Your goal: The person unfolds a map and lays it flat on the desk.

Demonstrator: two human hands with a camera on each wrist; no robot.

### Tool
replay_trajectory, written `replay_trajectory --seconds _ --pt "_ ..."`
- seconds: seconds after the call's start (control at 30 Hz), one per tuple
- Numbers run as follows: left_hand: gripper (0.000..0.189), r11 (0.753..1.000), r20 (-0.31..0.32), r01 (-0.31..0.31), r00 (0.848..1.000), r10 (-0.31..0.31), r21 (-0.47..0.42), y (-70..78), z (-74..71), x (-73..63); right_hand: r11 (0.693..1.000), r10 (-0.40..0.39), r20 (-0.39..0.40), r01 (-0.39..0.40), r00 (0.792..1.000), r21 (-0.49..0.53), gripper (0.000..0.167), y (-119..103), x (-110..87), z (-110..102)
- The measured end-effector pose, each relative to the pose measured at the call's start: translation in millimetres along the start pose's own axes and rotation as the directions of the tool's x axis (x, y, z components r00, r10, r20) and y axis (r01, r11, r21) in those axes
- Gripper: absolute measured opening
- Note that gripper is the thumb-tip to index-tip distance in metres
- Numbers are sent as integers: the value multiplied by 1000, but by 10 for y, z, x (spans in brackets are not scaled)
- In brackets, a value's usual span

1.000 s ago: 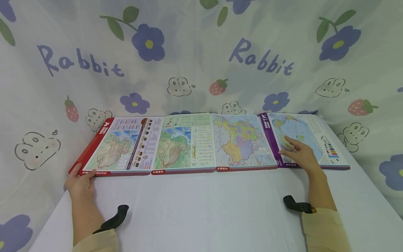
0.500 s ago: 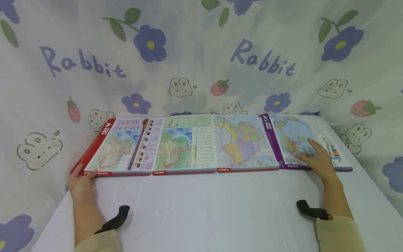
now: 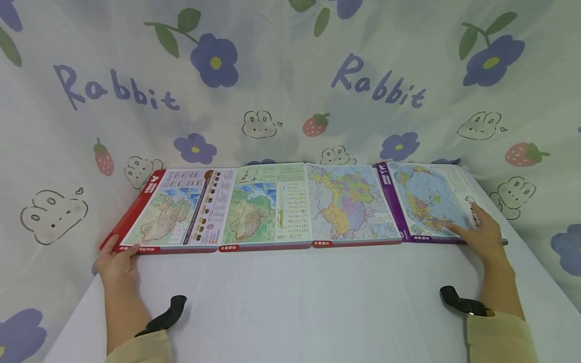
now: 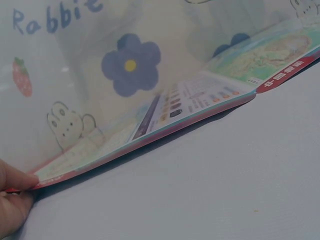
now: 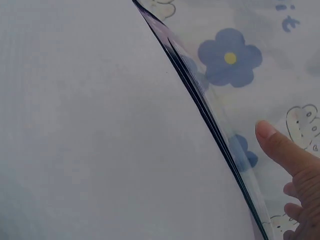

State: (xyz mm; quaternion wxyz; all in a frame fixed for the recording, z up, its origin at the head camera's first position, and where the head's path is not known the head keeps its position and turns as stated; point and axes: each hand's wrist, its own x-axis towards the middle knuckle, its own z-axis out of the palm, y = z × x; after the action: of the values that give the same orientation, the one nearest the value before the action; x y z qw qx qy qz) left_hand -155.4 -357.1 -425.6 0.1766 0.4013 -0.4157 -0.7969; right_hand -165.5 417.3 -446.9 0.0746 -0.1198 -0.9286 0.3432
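A long fold-out map [image 3: 272,212] lies across the back of the table, its glossy panels showing coloured land maps and a red left border. At its right end is a purple-edged world map panel [image 3: 431,199]. My left hand [image 3: 115,267] pinches the front left corner of the red border; in the left wrist view the thumb and fingers [image 4: 15,182] meet at that corner. My right hand [image 3: 485,237] is over the right end of the world map panel, thumb stretched to the left. In the right wrist view the thumb [image 5: 282,147] stands apart from the layered dark edge [image 5: 215,135].
A white cloth [image 3: 290,302] covers the table in front of the map. Behind rises a curtain [image 3: 290,75] printed with flowers, rabbits and strawberries. Each wrist carries a black camera strap [image 3: 165,317].
My right hand has moved to the right across the world map panel, from its purple border to its right end. My left hand has stayed at the corner, and the map lies as before.
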Motion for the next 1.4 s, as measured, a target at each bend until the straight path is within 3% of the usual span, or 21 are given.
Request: replay_trajectory --seconds 0.2,0.4,0.6,1.07,1.27,1.4 --pt "78 1000 -3 2 1000 -2 13 9 9 -6 1000 3 -9 -3 1000 -16 100 101 -3 -19" --pt "80 999 0 7 1000 -7 33 14 12 -7 990 115 34 -112 993 -88 108 173 -49 -35" --pt "81 1000 1 11 1000 -11 27 17 21 -18 967 163 9 -158 987 -200 108 235 -73 -37" --pt "81 999 -9 -21 1000 21 25 4 42 -54 966 233 -32 -235 972 -107 108 254 -62 -7" --pt "80 994 -44 -72 996 75 77 -6 69 -74 966 222 -17 -222 975 -136 102 242 -33 -19" --pt "81 994 -75 -86 993 91 62 -9 50 -60 964 211 8 -207 978 -165 100 246 -40 -41"
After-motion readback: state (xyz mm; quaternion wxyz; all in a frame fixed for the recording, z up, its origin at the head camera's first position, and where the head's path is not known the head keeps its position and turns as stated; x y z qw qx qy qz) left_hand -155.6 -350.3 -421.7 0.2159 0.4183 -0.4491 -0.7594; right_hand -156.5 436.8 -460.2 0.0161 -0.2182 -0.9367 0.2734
